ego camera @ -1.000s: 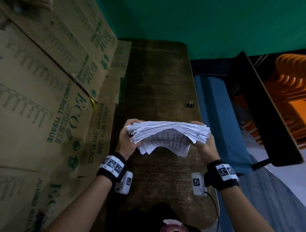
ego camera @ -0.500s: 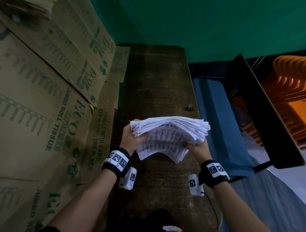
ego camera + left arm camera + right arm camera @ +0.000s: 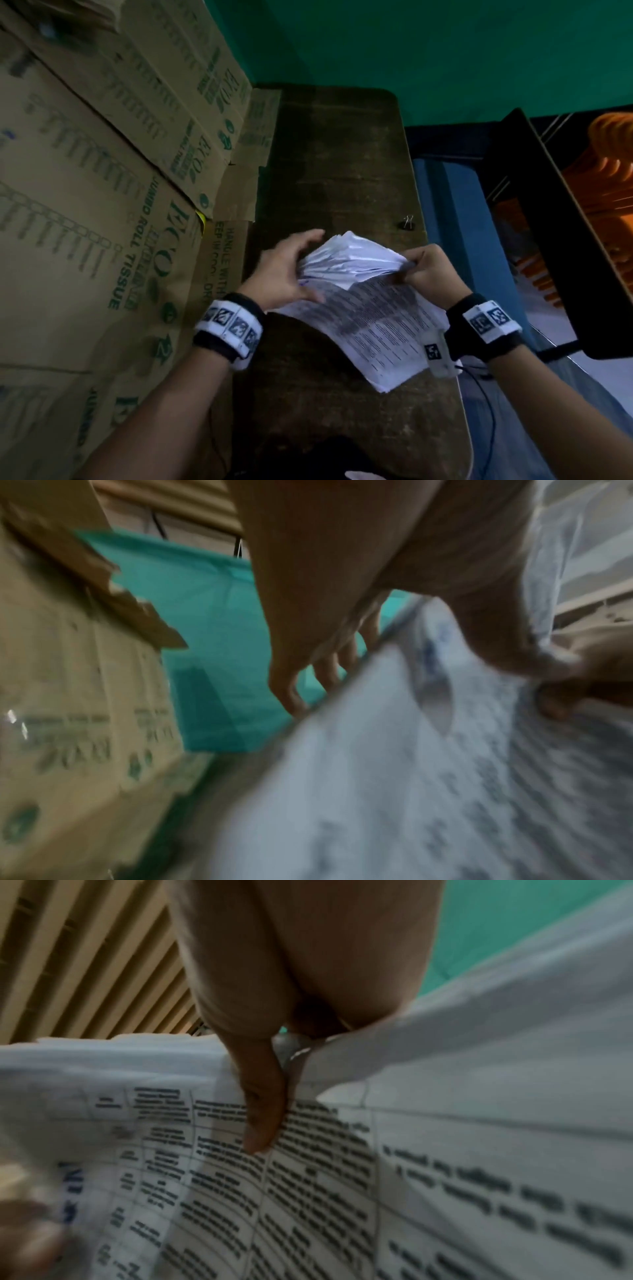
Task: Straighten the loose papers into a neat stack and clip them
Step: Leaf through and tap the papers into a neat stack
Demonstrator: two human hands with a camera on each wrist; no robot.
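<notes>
A thick stack of printed white papers [image 3: 376,318] is held in the air over the dark wooden table [image 3: 335,154], with its sheets fanned and uneven at the top. My left hand [image 3: 287,270] holds its left end, fingers reaching over the far edge and thumb on the front sheet [image 3: 411,791]. My right hand [image 3: 428,270] pinches the right top corner, thumb lying on the printed page [image 3: 308,1191]. A small black binder clip [image 3: 407,223] lies on the table beyond the papers, near the right edge, untouched.
Tall cardboard boxes [image 3: 102,171] wall in the table's left side. A green wall stands behind the table. A blue surface [image 3: 455,222] and a black panel [image 3: 548,222] lie to the right, with orange chairs [image 3: 609,178] beyond.
The stack has tipped from edge-up to its printed face turned toward me, with its lower end hanging toward the right. My left hand has shifted up along the left edge.
</notes>
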